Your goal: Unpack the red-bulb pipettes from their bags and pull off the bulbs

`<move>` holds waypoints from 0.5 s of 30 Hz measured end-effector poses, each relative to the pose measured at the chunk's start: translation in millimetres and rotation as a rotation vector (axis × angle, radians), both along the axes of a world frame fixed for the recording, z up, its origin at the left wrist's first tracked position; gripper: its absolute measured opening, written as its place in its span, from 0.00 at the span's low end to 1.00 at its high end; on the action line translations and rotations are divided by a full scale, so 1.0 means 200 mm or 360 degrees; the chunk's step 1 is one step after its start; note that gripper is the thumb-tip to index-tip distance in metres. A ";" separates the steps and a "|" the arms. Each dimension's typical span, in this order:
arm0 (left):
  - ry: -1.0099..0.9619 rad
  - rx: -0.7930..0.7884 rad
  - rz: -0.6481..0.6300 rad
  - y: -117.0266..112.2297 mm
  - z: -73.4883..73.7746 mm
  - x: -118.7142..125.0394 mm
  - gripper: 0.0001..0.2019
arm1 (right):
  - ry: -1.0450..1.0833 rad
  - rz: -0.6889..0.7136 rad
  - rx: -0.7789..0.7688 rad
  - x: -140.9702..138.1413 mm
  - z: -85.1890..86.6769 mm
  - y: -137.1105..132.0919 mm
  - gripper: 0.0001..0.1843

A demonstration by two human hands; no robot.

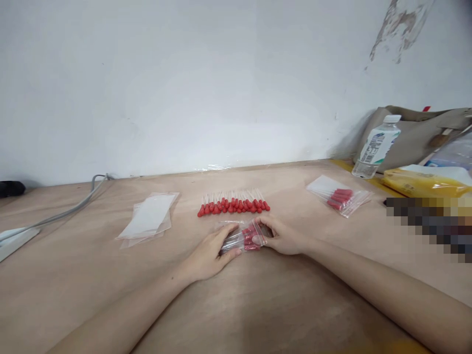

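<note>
A clear zip bag lies on the table in front of me, with several red-headed white sticks inside, their red ends toward the right. My left hand grips the bag's left part between thumb and fingers. At the right end, my right hand pinches the bag's zip edge beside the red heads. Just beyond both hands runs a row of loose red-headed sticks, heads toward me. Off to the right rests a filled zip bag with several of the same sticks. Flat empty zip bags are stacked at the left.
A water bottle stands at the back right before a grey-beige bag. Yellow packaging lies near it, beside a pixelated patch. Grey cables cross the far left toward a white object. A white wall closes the back.
</note>
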State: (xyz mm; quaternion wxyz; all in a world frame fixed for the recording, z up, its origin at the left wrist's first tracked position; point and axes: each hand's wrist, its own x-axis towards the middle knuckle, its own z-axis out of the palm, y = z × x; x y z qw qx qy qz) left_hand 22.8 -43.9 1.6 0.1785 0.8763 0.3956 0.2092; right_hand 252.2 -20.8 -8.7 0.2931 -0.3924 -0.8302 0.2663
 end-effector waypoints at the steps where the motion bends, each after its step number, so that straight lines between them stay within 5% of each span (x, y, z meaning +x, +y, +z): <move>1: -0.0006 0.0006 0.0003 0.00 0.00 0.00 0.24 | -0.0015 0.0010 -0.0001 0.00 0.00 0.00 0.13; 15: 0.0008 -0.0023 0.0017 -0.01 0.00 0.00 0.25 | 0.0305 0.0142 -0.0496 0.05 0.03 0.01 0.13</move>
